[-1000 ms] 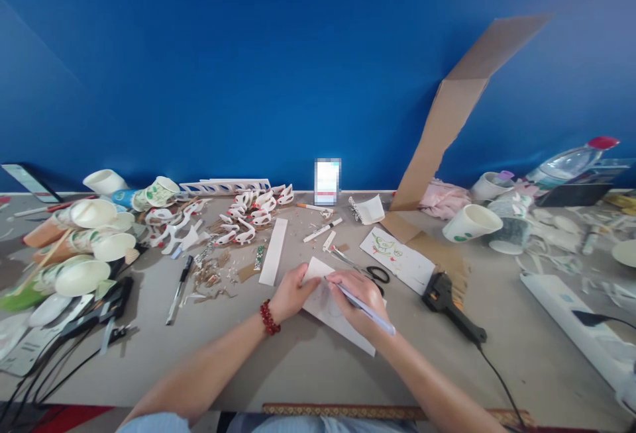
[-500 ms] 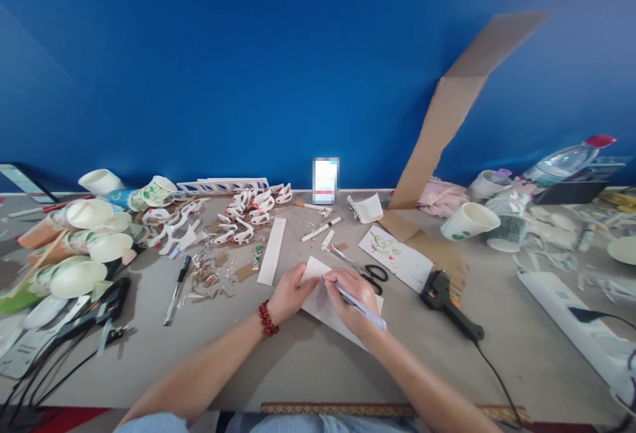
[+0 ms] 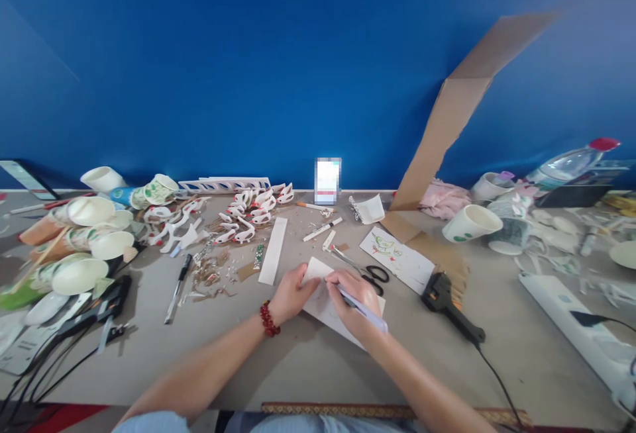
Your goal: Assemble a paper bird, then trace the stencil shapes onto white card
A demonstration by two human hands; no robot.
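Observation:
A white sheet of paper lies on the grey table in front of me. My left hand, with a red bead bracelet at the wrist, presses its fingers on the sheet's left edge. My right hand grips a white pen with its tip on the paper. Black-handled scissors lie just behind my right hand.
A black glue gun with its cord lies to the right. Paper cups pile up at the left, white cut-outs behind. A drawing, a cup, a power strip and a leaning cardboard strip stand to the right.
My right hand with the pen has shifted slightly left and back over the paper. My left hand stays on the sheet's edge.

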